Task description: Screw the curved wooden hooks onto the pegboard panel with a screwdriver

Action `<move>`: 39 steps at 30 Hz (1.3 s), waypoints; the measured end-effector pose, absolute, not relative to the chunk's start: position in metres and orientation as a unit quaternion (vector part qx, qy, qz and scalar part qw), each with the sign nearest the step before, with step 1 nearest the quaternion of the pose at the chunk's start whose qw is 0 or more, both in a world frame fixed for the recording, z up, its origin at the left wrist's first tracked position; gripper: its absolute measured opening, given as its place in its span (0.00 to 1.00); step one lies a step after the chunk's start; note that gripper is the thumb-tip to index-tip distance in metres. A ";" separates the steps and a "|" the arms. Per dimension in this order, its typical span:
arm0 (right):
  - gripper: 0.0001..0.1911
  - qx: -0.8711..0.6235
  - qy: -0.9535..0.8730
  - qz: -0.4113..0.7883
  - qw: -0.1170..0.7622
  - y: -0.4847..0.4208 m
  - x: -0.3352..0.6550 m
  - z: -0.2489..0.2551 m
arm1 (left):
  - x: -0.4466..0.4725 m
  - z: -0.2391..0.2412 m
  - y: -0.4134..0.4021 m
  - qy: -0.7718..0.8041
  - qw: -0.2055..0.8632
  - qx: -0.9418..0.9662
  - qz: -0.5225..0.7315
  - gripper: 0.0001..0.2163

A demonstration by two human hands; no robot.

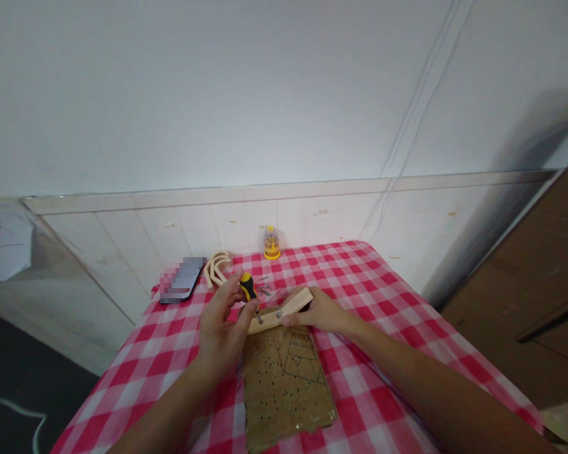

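My left hand [222, 325] is closed round a small screwdriver [247, 287] with a yellow and black handle, its tip down on a curved wooden piece [284, 309]. My right hand [319, 309] grips the right end of that wooden piece and holds it against the top edge of a brown cardboard sheet [286, 384] dotted with small holes and pencil lines. A screw shows in the wood near the screwdriver tip. All of this lies on a table with a red and white checked cloth [383, 302].
Several loose screws [264, 289] lie just behind the hands. More curved wooden pieces [216, 268] and a dark phone [183, 279] sit at the table's far left. A yellow screwdriver bit holder [271, 243] stands by the tiled wall. A brown door [544, 277] is at right.
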State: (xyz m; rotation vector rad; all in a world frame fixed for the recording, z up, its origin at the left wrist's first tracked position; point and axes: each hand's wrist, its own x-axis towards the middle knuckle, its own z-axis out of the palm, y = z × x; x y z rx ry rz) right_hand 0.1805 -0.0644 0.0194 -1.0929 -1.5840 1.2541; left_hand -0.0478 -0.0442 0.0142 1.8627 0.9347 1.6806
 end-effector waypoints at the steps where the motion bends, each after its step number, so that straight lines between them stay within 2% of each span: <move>1: 0.22 -0.435 -0.629 0.498 0.410 -0.064 0.181 0.019 | -0.048 0.015 -0.044 0.341 0.216 0.683 0.608 0.25; 6: 0.21 -0.428 -0.638 0.496 0.405 -0.063 0.181 0.018 | -0.049 0.016 -0.043 0.356 0.182 0.698 0.594 0.23; 24: 0.23 -0.458 -0.620 0.473 0.426 -0.062 0.181 0.011 | -0.047 0.017 -0.045 0.349 0.192 0.702 0.591 0.22; 39: 0.22 -0.409 -0.631 0.515 0.412 -0.061 0.188 0.015 | -0.048 0.019 -0.045 0.363 0.187 0.701 0.584 0.23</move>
